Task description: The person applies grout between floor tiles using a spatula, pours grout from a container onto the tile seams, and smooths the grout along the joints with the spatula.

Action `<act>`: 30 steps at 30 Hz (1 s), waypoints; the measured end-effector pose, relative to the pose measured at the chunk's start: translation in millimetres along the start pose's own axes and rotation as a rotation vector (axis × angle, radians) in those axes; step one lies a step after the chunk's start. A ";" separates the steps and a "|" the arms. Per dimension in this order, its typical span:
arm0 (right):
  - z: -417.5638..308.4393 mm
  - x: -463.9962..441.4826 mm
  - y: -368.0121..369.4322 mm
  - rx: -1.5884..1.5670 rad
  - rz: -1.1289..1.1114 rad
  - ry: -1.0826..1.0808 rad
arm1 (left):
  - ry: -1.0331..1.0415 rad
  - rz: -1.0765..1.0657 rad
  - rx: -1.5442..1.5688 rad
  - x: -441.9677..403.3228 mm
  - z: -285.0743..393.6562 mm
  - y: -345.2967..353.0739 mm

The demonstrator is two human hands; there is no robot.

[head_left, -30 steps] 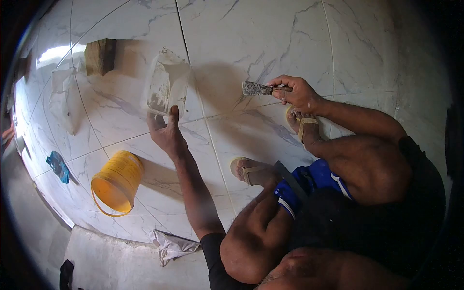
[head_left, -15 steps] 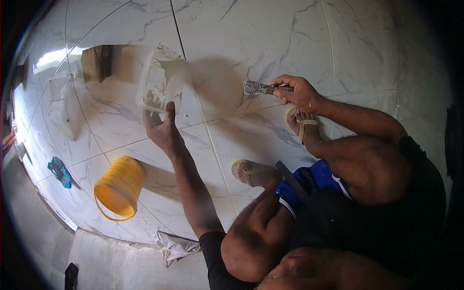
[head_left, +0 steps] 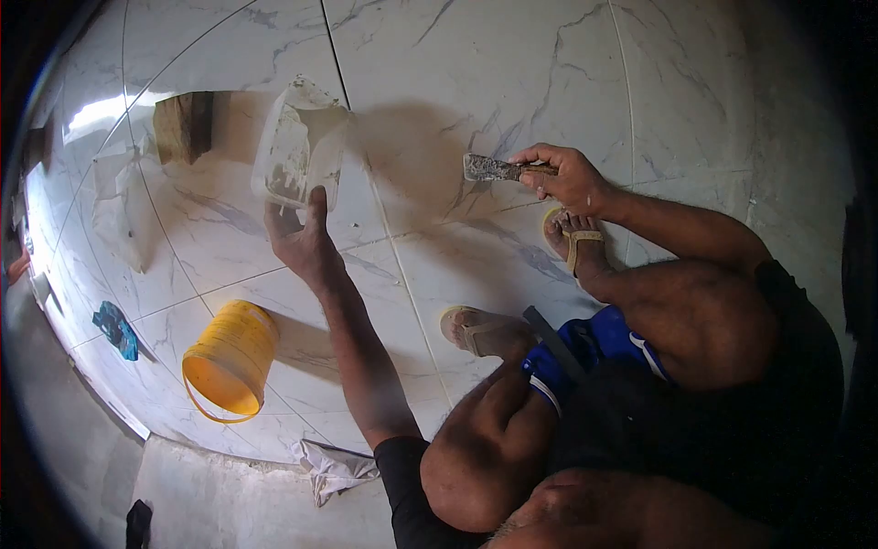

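By the fingers of the left hand [head_left: 307, 249], a smeared plastic container [head_left: 285, 157] is gripped at its near end, seemingly so most of it is left exposed; by the right hand [head_left: 574, 180], a crusted scraper [head_left: 487, 167] is held, blade leftward. Leftward room could be limited by a block [head_left: 173, 128] and, nearer, a yellow bucket [head_left: 236, 343].

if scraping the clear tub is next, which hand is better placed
Probably the right hand: it grips the scraper, blade pointing toward the tub. The left hand is occupied holding that tub, so it seems better suited to steadying it.
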State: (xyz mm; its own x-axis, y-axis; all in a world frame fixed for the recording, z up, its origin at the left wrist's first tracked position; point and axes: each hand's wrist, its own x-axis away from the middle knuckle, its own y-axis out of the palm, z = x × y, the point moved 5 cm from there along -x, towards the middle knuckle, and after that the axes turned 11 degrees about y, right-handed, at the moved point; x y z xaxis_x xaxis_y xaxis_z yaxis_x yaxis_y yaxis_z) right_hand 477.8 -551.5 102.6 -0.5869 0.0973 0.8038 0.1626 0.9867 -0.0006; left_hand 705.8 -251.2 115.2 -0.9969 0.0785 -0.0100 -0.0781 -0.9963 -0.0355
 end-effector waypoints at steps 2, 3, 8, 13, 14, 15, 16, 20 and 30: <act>-1.0 -0.1 -0.4 0.010 0.005 0.001 | 0.004 -0.003 -0.004 -1.8 -0.2 1.3; -0.8 -0.4 -0.8 0.013 0.007 0.006 | 0.001 -0.001 -0.005 -2.6 1.1 3.2; 5.7 -4.5 -3.2 0.000 0.003 -0.007 | 0.009 -0.002 -0.008 -7.1 1.7 7.7; 4.5 -2.4 -2.5 -0.018 0.002 0.013 | 0.016 -0.002 -0.010 -11.7 -3.0 8.8; 5.1 -2.9 -3.0 -0.010 0.005 0.007 | 0.019 -0.003 -0.003 -13.0 -3.6 9.3; 6.7 -3.8 -3.4 -0.004 0.009 0.002 | 0.021 -0.005 0.003 -14.3 -4.7 9.6; 8.1 -4.1 -3.5 0.002 0.012 -0.002 | 0.023 -0.007 0.010 -15.3 -5.4 10.2; 9.6 -4.8 -3.1 -0.020 0.026 -0.007 | 0.033 -0.002 -0.038 -20.7 -6.8 11.5; 12.4 -7.5 -3.5 -0.016 0.030 -0.021 | 0.033 -0.010 -0.028 -31.3 -15.5 13.5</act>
State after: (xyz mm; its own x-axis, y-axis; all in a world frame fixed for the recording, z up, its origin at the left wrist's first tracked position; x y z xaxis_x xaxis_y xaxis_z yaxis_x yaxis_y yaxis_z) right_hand 471.8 -554.1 89.3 -0.5979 0.1295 0.7910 0.1929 0.9811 -0.0147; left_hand 736.1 -266.5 99.5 -0.9950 0.0904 -0.0420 -0.0877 -0.9941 -0.0639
